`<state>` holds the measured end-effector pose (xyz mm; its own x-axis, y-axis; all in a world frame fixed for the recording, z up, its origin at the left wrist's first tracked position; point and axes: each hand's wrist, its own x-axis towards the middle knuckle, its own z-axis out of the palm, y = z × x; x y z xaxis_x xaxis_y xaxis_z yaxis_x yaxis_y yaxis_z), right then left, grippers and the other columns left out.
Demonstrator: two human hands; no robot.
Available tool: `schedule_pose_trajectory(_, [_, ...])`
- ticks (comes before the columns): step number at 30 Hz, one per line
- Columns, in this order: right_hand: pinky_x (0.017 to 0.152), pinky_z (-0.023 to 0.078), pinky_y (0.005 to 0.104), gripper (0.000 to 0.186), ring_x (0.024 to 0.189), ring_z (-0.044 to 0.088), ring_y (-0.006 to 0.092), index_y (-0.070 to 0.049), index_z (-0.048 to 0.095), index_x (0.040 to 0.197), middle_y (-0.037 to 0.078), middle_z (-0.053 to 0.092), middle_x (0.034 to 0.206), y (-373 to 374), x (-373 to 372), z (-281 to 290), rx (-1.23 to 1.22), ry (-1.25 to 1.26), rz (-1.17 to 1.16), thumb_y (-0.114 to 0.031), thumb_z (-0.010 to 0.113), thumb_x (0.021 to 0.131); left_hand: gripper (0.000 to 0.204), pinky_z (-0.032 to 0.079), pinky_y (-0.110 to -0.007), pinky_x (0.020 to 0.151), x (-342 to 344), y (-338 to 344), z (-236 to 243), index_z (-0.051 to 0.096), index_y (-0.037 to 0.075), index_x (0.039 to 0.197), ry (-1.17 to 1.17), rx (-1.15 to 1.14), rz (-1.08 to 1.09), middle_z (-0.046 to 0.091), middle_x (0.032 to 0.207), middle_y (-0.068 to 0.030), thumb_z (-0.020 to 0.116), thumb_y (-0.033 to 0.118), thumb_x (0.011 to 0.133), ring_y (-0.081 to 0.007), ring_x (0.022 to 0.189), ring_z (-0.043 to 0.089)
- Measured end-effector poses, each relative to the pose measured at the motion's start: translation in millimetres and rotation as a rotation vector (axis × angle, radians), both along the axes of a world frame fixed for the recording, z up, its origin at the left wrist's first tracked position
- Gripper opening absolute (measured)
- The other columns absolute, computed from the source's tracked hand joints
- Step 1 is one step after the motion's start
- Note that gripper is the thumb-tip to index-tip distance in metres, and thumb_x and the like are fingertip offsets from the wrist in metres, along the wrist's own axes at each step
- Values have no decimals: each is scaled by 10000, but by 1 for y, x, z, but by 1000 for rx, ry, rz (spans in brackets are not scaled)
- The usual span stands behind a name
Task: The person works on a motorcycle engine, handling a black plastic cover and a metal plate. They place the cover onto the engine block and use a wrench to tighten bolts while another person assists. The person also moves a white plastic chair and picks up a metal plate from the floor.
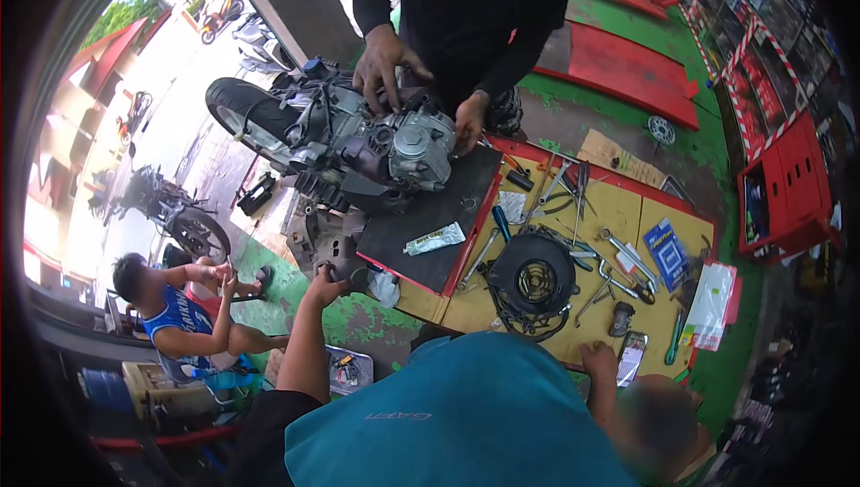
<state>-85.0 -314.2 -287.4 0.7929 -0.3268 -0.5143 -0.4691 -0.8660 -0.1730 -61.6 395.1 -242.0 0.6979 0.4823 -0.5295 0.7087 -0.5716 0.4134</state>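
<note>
Grey casing lies directly forward of your left hand, off the left side of the worktop and on the near side of the engine. Your left hand is closed on its near edge; its long axis cannot be judged reliably. Your right hand is farther from the casing, curled at the worktop's near edge beside the phone; you cannot tell whether it grips anything.
</note>
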Motion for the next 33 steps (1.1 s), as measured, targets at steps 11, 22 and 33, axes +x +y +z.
schedule_pose_trajectory(11, [978, 536, 509, 717, 1134, 663, 465, 28, 669, 1273, 324, 655, 1214, 1, 0, -2, 39, 34, 68, -562, 665, 866, 978, 557, -397, 932, -13, 16, -19, 390, -39, 1509, -44, -37, 45, 728, 1157, -242, 818, 425, 762, -336, 1065, 724])
schedule_pose_trajectory(22, [1025, 511, 494, 724, 1190, 642, 456, 38, 680, 1266, 311, 656, 1255, -3, 5, -5, 80, 72, 37, -564, 662, 864, 964, 545, -389, 949, -10, -7, 9, 414, -43, 1492, -66, 35, 44, 758, 1048, -208, 822, 413, 747, -322, 1051, 731])
schedule_pose_trajectory(33, [995, 527, 499, 658, 1130, 672, 459, 59, 726, 1162, 316, 699, 1170, -5, 5, 0, 146, 24, -2, -519, 669, 853, 977, 554, -397, 954, -6, -11, 17, 423, -58, 1484, -34, 46, 30, 695, 1243, -237, 844, 422, 745, -319, 1063, 733])
